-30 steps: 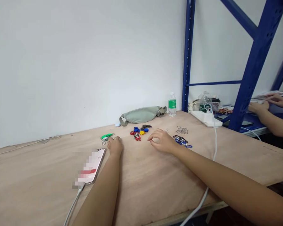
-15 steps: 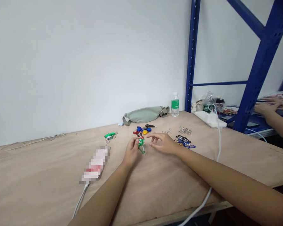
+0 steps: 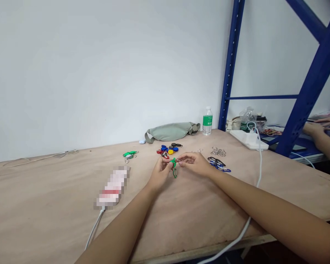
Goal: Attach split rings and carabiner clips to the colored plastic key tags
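Fingers of our left hand (image 3: 160, 173) and right hand (image 3: 196, 164) pinch a seemingly unfinished green clip (image 3: 173, 161) at centre; green reels (image 3: 127, 154) left of centre appear assembled, blue carabiners (image 3: 222, 169) right of centre unused.

On the surface (image 3: 198, 220), before the wall (image 3: 99, 73)
Between left hand (image 3: 161, 171) and right hand (image 3: 196, 164), a carabiner (image 3: 175, 173); left, a phone (image 3: 113, 187); behind, reels (image 3: 171, 151), then a pouch (image 3: 170, 132), bottle (image 3: 207, 121) at its right; right, more carabiners (image 3: 219, 165) with rings (image 3: 218, 151) behind.

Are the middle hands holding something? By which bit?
Yes, a green clip: the left hand pinches its upper end, lower part free; whether the right hand grips it is unclear.
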A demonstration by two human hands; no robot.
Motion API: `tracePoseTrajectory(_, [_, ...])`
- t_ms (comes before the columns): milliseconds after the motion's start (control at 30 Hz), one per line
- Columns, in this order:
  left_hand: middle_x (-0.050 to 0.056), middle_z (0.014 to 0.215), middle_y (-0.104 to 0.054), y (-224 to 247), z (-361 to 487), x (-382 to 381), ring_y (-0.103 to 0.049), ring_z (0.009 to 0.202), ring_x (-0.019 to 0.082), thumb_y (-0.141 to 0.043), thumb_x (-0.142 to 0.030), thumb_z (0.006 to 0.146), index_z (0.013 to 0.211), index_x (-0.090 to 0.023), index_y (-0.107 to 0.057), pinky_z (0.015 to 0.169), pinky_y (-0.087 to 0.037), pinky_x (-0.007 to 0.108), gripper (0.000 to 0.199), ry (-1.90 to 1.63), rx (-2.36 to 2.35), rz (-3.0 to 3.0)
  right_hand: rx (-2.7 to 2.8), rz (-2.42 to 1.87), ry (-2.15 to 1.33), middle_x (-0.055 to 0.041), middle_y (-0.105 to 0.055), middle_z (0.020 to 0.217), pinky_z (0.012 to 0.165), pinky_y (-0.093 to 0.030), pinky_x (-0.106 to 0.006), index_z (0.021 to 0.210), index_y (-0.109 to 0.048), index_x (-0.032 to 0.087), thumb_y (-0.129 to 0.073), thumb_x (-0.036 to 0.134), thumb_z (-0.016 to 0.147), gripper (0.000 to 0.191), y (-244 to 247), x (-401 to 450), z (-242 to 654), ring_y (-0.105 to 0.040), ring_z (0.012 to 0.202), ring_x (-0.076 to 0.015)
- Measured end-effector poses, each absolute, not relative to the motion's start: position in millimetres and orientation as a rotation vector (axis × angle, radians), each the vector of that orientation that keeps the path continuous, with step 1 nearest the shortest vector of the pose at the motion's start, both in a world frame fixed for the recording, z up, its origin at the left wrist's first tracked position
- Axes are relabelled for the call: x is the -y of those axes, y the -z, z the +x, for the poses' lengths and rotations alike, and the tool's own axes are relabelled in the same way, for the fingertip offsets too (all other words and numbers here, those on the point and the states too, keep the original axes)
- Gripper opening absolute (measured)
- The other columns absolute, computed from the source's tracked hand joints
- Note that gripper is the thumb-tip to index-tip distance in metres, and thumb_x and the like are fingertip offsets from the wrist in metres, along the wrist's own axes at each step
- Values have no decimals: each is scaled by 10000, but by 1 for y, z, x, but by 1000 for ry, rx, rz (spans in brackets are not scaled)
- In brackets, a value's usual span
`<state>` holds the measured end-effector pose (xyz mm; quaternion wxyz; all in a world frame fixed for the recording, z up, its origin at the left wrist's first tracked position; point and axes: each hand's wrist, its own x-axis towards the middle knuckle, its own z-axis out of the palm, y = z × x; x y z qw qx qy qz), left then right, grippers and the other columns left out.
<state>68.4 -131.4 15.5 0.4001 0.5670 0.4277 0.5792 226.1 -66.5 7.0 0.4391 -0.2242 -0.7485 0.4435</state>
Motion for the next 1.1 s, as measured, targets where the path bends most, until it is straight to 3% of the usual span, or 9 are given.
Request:
tracePoseTrajectory(233, [-26,713,-570,-13,65,129,-524,572,70,-511,-249,721,784,-186,-407,590,-410,226,137,-1357,-1067,1383,1745,-603,-1160,-17,-622,660,614,-489,-273,768,-610,136,-639,335,647,234,-7,63,226,-579,582,-116])
tracePoseTrajectory(433, [-11,752,-571,-12,64,131,-505,523,66,-433,-267,760,899,-207,-424,561,-433,239,152,-1202,-1039,1406,1690,-596,-1263,-10,-627,678,636,-493,-280,796,-615,145,-660,324,624,252,-9,65,225,-591,602,-118])
tracePoseTrajectory(767, [-43,624,-460,-11,63,132,-379,478,46,-511,-315,725,825,-176,-487,450,-304,169,173,-1239,-1130,1612,1675,-568,-1309,-2,-619,658,612,-505,-278,756,-586,144,-679,312,607,243,-15,70,225,-593,576,-113])
tracePoseTrajectory(1100, [-43,580,-491,-14,61,130,-381,445,56,-459,-355,752,735,-169,-459,463,-319,190,186,-1348,-1230,1580,1981,-495,-1240,-54,-659,795,743,-494,-322,913,-629,145,-598,338,695,293,-7,68,227,-615,733,-150])
